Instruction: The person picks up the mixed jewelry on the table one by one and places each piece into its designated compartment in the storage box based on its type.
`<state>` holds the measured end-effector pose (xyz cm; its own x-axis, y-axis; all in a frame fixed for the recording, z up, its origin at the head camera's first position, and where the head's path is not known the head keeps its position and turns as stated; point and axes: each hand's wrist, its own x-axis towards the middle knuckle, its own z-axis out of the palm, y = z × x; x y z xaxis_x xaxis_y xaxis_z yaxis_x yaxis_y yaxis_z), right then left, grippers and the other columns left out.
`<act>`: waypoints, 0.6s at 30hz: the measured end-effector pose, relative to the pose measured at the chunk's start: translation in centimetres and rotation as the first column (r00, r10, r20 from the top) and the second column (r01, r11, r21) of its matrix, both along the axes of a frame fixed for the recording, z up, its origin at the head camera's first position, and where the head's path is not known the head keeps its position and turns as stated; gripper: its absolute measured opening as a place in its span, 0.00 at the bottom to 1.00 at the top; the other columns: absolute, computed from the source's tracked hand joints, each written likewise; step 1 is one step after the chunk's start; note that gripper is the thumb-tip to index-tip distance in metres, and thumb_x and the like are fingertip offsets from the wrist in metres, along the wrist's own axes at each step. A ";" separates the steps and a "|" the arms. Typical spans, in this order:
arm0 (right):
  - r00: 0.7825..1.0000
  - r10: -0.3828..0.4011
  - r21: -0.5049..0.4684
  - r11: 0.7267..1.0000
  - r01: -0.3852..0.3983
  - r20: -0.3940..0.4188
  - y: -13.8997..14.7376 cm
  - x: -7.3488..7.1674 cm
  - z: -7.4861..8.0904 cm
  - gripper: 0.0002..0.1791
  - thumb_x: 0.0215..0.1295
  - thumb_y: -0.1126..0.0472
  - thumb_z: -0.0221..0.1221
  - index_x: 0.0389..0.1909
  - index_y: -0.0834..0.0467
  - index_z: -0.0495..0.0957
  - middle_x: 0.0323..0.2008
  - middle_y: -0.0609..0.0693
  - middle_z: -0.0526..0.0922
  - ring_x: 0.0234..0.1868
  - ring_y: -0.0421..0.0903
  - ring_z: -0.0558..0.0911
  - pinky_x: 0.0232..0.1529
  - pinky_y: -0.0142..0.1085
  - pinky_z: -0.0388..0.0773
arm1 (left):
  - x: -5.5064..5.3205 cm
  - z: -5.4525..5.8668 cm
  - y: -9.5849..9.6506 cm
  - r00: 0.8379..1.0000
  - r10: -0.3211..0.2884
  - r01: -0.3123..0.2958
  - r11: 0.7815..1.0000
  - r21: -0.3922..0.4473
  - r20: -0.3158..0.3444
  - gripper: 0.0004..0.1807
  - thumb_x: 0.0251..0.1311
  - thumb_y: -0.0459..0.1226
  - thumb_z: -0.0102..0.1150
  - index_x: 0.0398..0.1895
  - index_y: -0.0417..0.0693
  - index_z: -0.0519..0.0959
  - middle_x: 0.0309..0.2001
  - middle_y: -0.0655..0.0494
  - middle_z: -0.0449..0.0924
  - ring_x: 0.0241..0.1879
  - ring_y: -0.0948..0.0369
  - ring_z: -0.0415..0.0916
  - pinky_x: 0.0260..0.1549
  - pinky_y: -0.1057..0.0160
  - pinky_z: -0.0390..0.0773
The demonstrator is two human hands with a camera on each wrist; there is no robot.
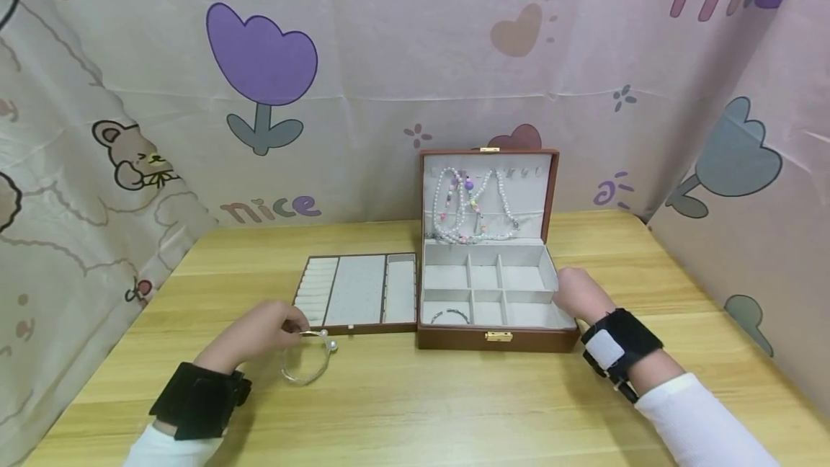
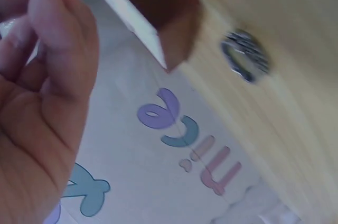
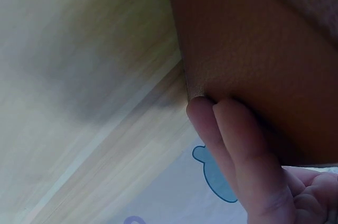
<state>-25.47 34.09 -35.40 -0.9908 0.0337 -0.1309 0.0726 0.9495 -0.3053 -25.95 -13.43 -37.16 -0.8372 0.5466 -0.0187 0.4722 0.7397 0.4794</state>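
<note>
A thin silver bangle [image 1: 308, 378] with pearl-like beads hangs from my left hand [image 1: 262, 334], which pinches its upper edge between thumb and fingers at the front left of the flat tray. My right hand [image 1: 583, 294] grips the right wall of the open brown jewelry box [image 1: 454, 339]. In the right wrist view its fingers [image 3: 243, 145] lie along the box's outer side. A second bracelet [image 1: 450, 313] rests in the box's front left compartment. Pearl and colored bead necklaces [image 1: 462, 207] hang inside the raised lid.
Against the box's left side lies the flat tray [image 1: 357, 290], with ring rolls, a wide section and a narrow section. A patterned silver ring [image 2: 245, 55] lies on the wooden table [image 1: 402, 409] in the left wrist view. Printed cloth [image 1: 382, 42] stands behind the table and along its sides.
</note>
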 end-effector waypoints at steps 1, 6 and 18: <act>1.000 0.001 0.000 1.000 -0.001 -0.001 0.0 0.0 0.0 0.14 0.53 0.75 0.50 0.40 0.77 0.75 0.29 0.61 0.78 0.25 0.47 0.73 0.25 0.33 0.70 | -0.2 0.1 0.2 1.000 -0.025 0.025 1.000 0.013 0.006 0.03 0.49 0.30 0.59 0.26 0.45 0.81 0.26 0.60 0.78 0.26 0.70 0.68 0.27 0.71 0.72; 1.000 -0.007 0.000 1.000 0.007 0.007 0.0 -0.1 -0.1 0.15 0.54 0.75 0.50 0.42 0.77 0.74 0.30 0.61 0.78 0.25 0.47 0.73 0.25 0.33 0.69 | -1.0 0.9 1.4 0.994 -0.104 0.103 0.994 0.029 0.019 0.09 0.51 0.28 0.56 0.34 0.43 0.83 0.33 0.54 0.83 0.31 0.68 0.74 0.29 0.70 0.77; 0.999 -0.028 -0.004 1.000 0.028 0.024 0.0 -0.3 -0.2 0.16 0.55 0.75 0.50 0.45 0.76 0.73 0.34 0.63 0.80 0.27 0.48 0.74 0.26 0.32 0.70 | -4.3 6.7 7.8 0.980 -0.183 0.187 0.981 0.046 -0.072 0.11 0.57 0.29 0.55 0.42 0.40 0.81 0.38 0.46 0.83 0.26 0.65 0.76 0.27 0.71 0.78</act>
<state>-25.80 34.04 -35.63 -0.9861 0.0611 -0.1545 0.1068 0.9455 -0.3075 -30.22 -5.66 -30.50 -0.7197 0.6910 0.0672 0.6312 0.6109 0.4779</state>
